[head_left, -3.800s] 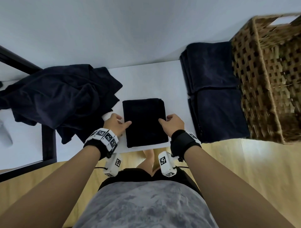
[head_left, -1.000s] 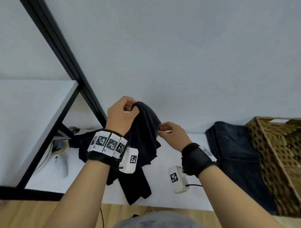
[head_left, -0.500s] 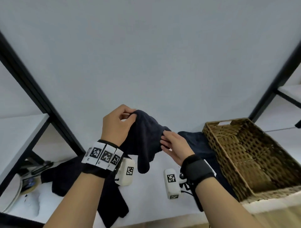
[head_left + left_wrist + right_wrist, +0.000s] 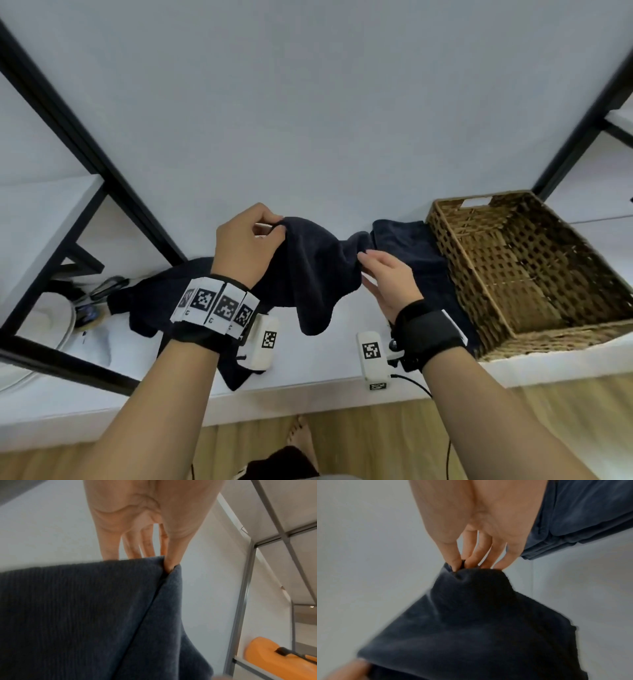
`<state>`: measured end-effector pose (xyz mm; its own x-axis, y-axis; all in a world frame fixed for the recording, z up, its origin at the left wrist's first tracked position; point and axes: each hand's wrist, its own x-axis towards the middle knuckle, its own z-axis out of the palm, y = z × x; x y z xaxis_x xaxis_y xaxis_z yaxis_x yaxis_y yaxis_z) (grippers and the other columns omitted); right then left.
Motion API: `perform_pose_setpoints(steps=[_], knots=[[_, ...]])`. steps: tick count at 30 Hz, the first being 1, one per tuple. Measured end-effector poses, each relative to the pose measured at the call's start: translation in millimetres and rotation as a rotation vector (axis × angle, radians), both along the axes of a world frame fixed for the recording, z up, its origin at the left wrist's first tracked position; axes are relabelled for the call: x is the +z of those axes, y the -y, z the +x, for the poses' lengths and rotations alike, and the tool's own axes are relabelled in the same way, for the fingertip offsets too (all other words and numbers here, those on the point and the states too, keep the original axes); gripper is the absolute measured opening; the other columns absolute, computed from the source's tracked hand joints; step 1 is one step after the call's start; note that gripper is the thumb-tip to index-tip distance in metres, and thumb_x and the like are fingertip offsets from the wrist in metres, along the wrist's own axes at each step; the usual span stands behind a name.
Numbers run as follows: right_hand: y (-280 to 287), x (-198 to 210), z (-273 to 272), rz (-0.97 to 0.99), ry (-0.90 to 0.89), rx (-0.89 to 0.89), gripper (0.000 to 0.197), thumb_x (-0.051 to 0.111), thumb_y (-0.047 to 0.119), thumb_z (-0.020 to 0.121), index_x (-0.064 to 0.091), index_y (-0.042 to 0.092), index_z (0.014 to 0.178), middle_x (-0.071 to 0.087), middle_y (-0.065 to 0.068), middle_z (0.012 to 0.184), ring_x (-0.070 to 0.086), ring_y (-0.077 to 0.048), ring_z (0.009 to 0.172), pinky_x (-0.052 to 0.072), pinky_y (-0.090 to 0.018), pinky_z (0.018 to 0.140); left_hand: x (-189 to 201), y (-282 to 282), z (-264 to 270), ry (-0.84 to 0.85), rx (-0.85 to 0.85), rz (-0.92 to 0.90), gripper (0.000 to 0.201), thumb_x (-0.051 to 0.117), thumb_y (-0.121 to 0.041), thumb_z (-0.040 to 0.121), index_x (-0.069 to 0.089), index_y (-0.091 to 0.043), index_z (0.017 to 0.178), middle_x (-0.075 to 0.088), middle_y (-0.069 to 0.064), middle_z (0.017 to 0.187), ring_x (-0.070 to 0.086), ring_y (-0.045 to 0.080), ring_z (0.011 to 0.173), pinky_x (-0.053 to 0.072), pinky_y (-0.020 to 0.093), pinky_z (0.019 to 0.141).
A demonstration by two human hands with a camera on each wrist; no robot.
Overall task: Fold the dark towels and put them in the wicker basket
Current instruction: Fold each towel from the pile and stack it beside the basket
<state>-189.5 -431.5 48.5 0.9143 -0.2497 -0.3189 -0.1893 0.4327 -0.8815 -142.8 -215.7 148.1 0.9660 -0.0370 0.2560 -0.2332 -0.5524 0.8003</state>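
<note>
White table (image 4: 308, 383) carries wicker basket (image 4: 534, 274), its bare woven bottom showing.

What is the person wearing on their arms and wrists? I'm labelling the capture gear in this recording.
Both forearms are bare, with no sleeves. The left wrist carries a black strap under a band of white tiles printed with black square codes. The right wrist has a plain black strap. A white box camera with a code marker hangs under each wrist; a thin black cable leaves the right one.
</note>
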Motion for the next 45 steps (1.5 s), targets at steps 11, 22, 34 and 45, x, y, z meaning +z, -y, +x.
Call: perform_pose_setpoints(steps=[11, 22, 34, 45], knots=[[-30, 96, -35, -0.22, 0.313, 0.278, 0.014, 0.062, -0.001, 0.091, 0.07, 0.01, 0.09, 0.068, -0.007, 0.084, 0.068, -0.019, 0.085, 0.057, -0.039, 0.091, -20, 4, -44, -0.287, -0.351, 0.009, 0.054, 0.075, -0.009, 0.077, 0.055, -0.033, 0.121, 0.061, -0.013, 0.122, 0.059, 0.0, 0.11, 0.053, 0.02, 0.082], [-12, 64, -67, -0.501, 0.324, 0.095, 0.015, 0.074, 0.026, 0.084, 0.072, 0.03, 0.099, 0.073, 0.0, 0.087, 0.07, -0.014, 0.091, 0.055, -0.038, 0.092, 3, 36, -64, -0.203, -0.469, 0.138, 0.014, 0.078, -0.025, 0.078, 0.065, -0.02, 0.074, 0.064, 0.001, 0.07, 0.058, 0.012, 0.065, 0.046, 0.021, 0.065], [-5, -27, -108, -0.733, -0.143, 0.536, 0.026, 0.075, 0.043, 0.082, 0.072, 0.022, 0.068, 0.071, 0.007, 0.065, 0.068, -0.008, 0.064, 0.053, -0.024, 0.064, -63, 11, -74, -0.28, -0.369, 0.191, 0.018, 0.061, -0.013, 0.077, 0.044, -0.019, 0.073, 0.05, -0.004, 0.061, 0.044, 0.013, 0.057, 0.041, 0.028, 0.061], [-23, -61, -82, -0.577, -0.108, 0.336, 0.015, 0.06, 0.017, 0.095, 0.074, 0.011, 0.094, 0.074, -0.006, 0.09, 0.069, -0.021, 0.091, 0.055, -0.032, 0.084, -92, -76, -30, -0.434, -0.276, 1.139, 0.017, 0.065, -0.044, 0.086, 0.064, -0.031, 0.075, 0.055, -0.013, 0.074, 0.057, 0.018, 0.094, 0.032, 0.038, 0.1]])
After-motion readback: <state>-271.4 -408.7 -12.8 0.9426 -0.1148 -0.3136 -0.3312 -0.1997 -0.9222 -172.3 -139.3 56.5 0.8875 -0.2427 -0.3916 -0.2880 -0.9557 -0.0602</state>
